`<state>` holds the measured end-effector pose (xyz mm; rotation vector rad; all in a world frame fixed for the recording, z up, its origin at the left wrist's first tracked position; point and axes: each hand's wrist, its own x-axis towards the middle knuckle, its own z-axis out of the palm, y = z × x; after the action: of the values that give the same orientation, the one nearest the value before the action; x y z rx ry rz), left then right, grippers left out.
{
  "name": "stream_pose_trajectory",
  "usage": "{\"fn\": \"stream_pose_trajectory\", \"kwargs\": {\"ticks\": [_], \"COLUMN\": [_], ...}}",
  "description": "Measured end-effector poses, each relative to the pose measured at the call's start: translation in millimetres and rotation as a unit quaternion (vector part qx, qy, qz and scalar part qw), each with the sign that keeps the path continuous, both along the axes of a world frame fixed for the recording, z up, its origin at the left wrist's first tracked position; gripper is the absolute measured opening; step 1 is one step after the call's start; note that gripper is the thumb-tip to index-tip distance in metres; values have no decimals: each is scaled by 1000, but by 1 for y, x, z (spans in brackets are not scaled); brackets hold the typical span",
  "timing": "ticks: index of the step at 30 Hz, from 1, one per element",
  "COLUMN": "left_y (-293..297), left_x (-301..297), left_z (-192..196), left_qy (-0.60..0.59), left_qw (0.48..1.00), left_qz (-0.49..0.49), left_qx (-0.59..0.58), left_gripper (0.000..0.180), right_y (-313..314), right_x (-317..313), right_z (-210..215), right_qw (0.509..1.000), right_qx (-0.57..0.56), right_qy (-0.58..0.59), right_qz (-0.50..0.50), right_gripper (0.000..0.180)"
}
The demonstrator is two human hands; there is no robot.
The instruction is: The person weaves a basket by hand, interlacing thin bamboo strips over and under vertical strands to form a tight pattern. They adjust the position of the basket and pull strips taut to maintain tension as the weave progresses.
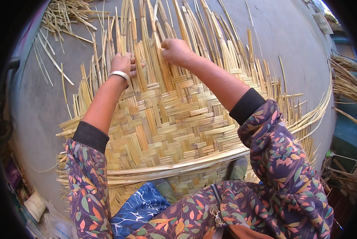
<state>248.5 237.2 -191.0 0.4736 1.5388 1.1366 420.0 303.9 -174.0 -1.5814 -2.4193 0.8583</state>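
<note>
Leaf-patterned jacket of dark fabric (178, 219), with coral, green and orange foliage, fills the lower foreground; its metal zip (216, 217) runs down the front. At the far left, below, a white rounded container (35, 206) stands on its side or tilted. Above it extends a smooth grey floor (35, 107), bearing at upper left a loose heap of pale, dry, split strips (69, 15). Next comes the left hand (123, 64), a white bangle (119, 74) at its wrist; its fingers are slightly parted and lie among the upright strips, and whether they grip any cannot be told. At lower centre-left, a blue cloth with white wavy lines (140, 204) shows beside the jacket. Across the centre, beneath both arms, lies the straw-coloured woven mat (174, 127), its broad bands interlaced and its unwoven ends fanning out along the far edge. Just right of the left hand, the right hand (175, 51) has its fingers curled, thumb and forefinger pinching a flat tan strip (156, 51). Two olive-green shoes (238, 169) show at the mat's near portion. Farther right, long pale strips (316, 113) curve outward over the floor, and at the far right rests a bundle of dry stalks (348, 79).
</note>
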Motion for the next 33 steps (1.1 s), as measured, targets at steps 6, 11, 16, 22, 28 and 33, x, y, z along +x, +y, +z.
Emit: {"fn": "stream_pose_trajectory", "kwargs": {"ticks": [6,11,16,22,28,33], "left_y": [-3,1,3,18,19,10], "left_x": [-1,4,0,-15,-15,-10], "left_z": [10,14,19,-7,-23,-13], "left_qy": [-17,29,47,-36,-46,-21], "left_qw": [998,993,988,977,983,988], "left_qz": [-43,-102,-118,-197,-173,-148], "left_qx": [-37,-56,-87,-79,-38,-47], "left_gripper": [27,27,28,27,24,25], "right_y": [3,11,1,5,0,-4], "right_x": [1,18,4,2,0,-3], "right_z": [2,1,24,13,6,10], "right_qw": [993,932,946,969,993,978], "right_qx": [-102,-294,-289,-223,-103,-171], "right_qy": [37,191,134,101,56,104], "right_qz": [-41,-95,-54,-29,15,-56], "right_gripper": [35,27,48,39,37,37]}}
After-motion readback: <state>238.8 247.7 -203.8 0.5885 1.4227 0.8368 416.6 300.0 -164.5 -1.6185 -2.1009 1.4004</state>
